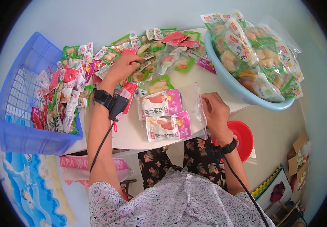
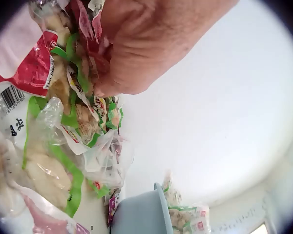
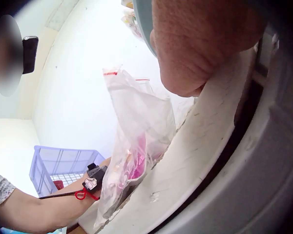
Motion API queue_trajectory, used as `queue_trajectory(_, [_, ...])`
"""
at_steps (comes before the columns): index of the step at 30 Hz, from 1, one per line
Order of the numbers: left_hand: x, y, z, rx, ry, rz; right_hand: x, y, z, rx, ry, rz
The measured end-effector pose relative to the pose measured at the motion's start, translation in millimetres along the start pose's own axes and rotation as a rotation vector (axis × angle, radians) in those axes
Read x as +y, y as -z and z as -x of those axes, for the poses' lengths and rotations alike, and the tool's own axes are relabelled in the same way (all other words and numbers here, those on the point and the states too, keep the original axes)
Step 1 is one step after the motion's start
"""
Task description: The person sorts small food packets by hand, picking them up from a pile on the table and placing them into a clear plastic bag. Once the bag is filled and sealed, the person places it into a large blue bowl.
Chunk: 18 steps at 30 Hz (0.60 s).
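Observation:
My left hand (image 1: 123, 69) reaches over a pile of small sealed food packets (image 1: 157, 85); in the left wrist view the hand (image 2: 141, 48) touches red and green-edged packets (image 2: 83, 122), its fingertips partly hidden. On the table in front of me lies a clear plastic bag (image 1: 190, 99) with two white-and-purple packets (image 1: 168, 126) at it, one above the other. Beside the bag's right edge rests my right hand (image 1: 215, 113), fingers loosely curled. The right wrist view has this hand (image 3: 200, 53) near the raised bag (image 3: 136, 107), no held thing visible.
A blue basket (image 1: 38, 138) of packets stands at the left. At the right, a light-blue basin (image 1: 246, 99) holds filled clear bags (image 1: 265, 56). Below the table's right side is a red bucket (image 1: 244, 136). Cables run along both forearms.

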<state>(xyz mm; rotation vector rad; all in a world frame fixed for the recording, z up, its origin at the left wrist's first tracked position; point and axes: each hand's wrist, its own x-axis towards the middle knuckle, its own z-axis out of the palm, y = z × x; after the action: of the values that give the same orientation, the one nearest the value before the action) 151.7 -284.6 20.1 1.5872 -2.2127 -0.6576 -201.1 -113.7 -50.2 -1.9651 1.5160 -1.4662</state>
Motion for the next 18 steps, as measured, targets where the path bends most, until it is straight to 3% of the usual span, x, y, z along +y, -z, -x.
queue_trajectory(1, [-0.8, -2.8, 3.1, -0.015, -0.080, 0.054, -0.4, 0.4, 0.3, -0.003, -0.002, -0.004])
queue_trajectory(4, [7.2, -8.1, 18.7, 0.092, -0.076, 0.041, -1.8, 0.7, 0.9, -0.018, -0.035, -0.021])
queue_trajectory(8, [44.2, -3.0, 45.3, 0.368, -0.149, 0.082, -1.2, 3.1, 0.6, -0.025, -0.019, -0.030])
queue_trajectory(9, [64.6, -2.9, 60.6, 0.429, -0.094, 0.244, -0.3, 3.6, 0.6, -0.031, -0.022, -0.030])
queue_trajectory(12, [103.3, -11.6, 108.2, 0.567, -0.007, 0.354, -2.2, 7.5, -0.1, -0.072, -0.117, -0.117])
queue_trajectory(18, [117.3, -105.5, 186.1, 0.657, -0.106, -0.003, -25.2, 24.1, -5.0, -0.255, -0.341, -0.178])
